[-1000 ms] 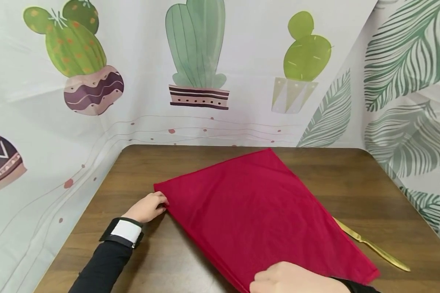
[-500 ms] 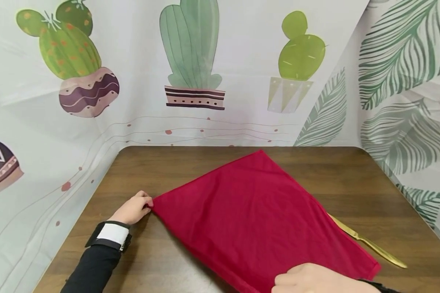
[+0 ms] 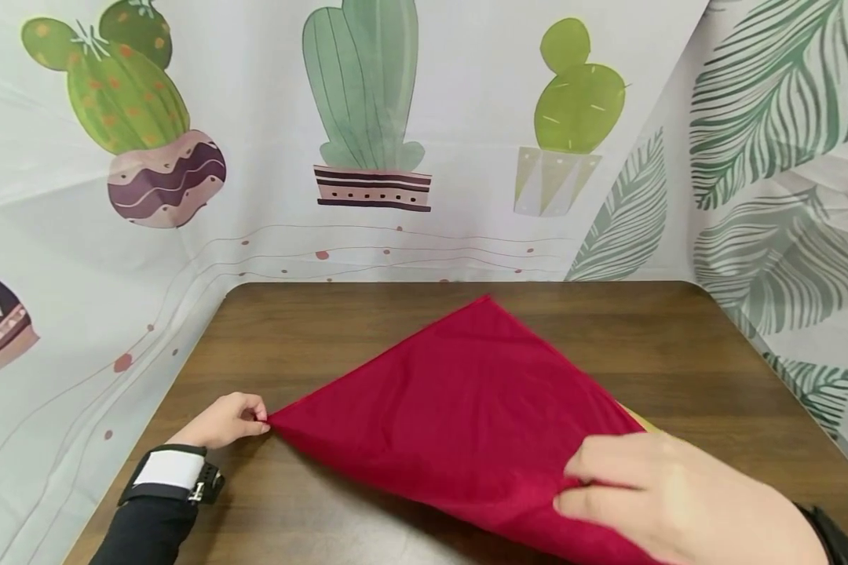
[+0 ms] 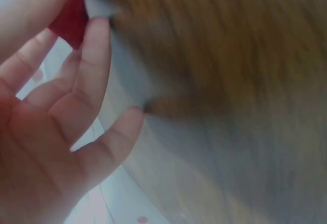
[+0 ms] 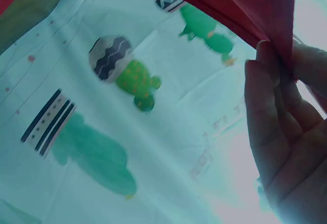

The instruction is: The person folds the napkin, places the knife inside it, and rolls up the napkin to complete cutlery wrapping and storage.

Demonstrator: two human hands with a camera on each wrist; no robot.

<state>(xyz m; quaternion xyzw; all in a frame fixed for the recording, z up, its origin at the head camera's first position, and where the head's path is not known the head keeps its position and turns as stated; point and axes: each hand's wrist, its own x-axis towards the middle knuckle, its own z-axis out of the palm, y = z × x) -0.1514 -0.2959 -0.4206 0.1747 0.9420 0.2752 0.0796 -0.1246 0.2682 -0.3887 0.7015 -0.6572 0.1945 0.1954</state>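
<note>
- The red cloth (image 3: 459,424) lies on the brown wooden table (image 3: 678,345), with one corner pointing at the cactus curtain (image 3: 367,118).
- The left hand (image 3: 222,420) pinches the cloth's left corner between thumb and fingertips (image 4: 97,35), low by the table.
- The right hand (image 3: 671,494) has its fingers curled on the near corner of the cloth, lifting it up off the table.
- A bit of something yellow (image 3: 639,420) peeks out from under the cloth, beside the right hand.
</note>
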